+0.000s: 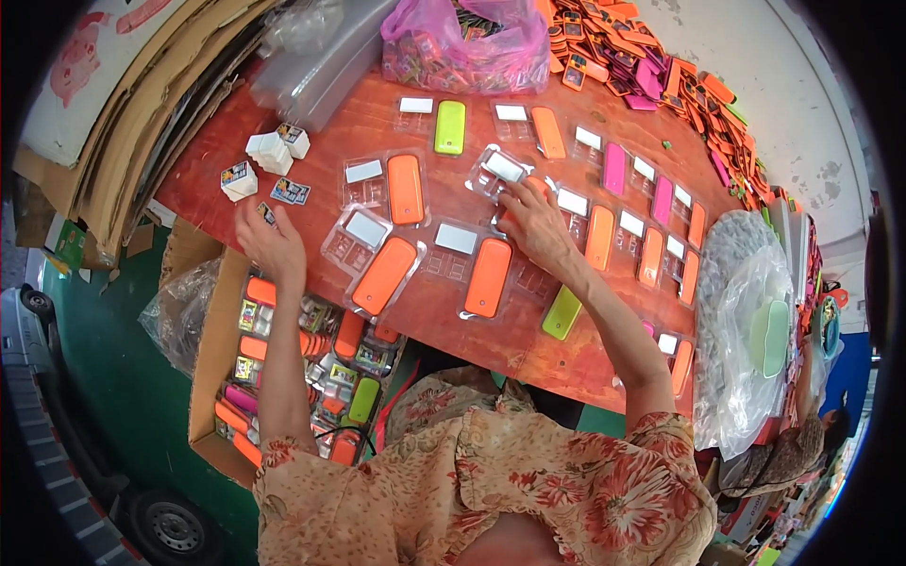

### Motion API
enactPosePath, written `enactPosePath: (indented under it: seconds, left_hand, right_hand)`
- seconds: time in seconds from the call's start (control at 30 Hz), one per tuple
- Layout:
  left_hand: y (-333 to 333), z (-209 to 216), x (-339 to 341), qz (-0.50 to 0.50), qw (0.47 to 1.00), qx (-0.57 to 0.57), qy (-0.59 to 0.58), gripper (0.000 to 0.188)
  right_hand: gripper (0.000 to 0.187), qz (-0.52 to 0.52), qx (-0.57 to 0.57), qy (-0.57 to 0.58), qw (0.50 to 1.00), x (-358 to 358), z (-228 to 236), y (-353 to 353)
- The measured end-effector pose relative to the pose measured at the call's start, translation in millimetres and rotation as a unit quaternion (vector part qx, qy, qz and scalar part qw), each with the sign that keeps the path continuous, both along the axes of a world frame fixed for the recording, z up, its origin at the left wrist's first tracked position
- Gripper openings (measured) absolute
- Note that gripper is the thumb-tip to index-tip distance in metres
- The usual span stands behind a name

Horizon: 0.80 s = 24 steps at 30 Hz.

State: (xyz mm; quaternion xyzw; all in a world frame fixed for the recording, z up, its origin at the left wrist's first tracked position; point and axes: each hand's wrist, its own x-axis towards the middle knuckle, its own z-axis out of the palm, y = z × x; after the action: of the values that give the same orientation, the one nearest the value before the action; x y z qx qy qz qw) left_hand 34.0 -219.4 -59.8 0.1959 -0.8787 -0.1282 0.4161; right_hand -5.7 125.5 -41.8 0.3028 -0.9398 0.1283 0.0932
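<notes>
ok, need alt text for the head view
A person's right hand is over an orange phone-shaped piece in a clear blister tray; the left hand is beside stacks of small printed cards. More trays with orange, pink and lime-green pieces cover a red table, with an open cardboard box of packed pieces below left.

Reaches forward bare-armed on both sides. Extends the left forearm (286, 377) nearly straight ahead, with the left hand (272, 245) back upward, fingers forward. Slants the right forearm (618, 325) inward, with the right hand (536, 222) palm down, fingers bent.
</notes>
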Motion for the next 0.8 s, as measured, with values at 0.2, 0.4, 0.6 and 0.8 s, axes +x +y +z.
enactPosePath:
  seconds: [0.2, 0.4, 0.6, 0.8]
  left_hand:
    - [63, 40, -15, -0.238, 0.971, 0.03, 0.001, 0.025]
    - [85, 47, -70, -0.292, 0.956, 0.011, -0.008, 0.025]
    - [88, 49, -32, -0.346, 0.921, -0.039, -0.173, 0.04]
    - [83, 22, 37, -0.387, 0.88, -0.003, -0.277, 0.049]
  right_hand:
    - [0.036, 0.024, -0.049, -0.013, 0.998, -1, 7, 7]
    - [0.043, 0.107, -0.081, -0.078, 0.988, 42, 24, -18]
    - [0.044, 0.121, -0.045, -0.076, 0.989, 36, 34, 1]
    - [0.028, -0.014, -0.068, 0.049, 0.996, -79, 5, 40]
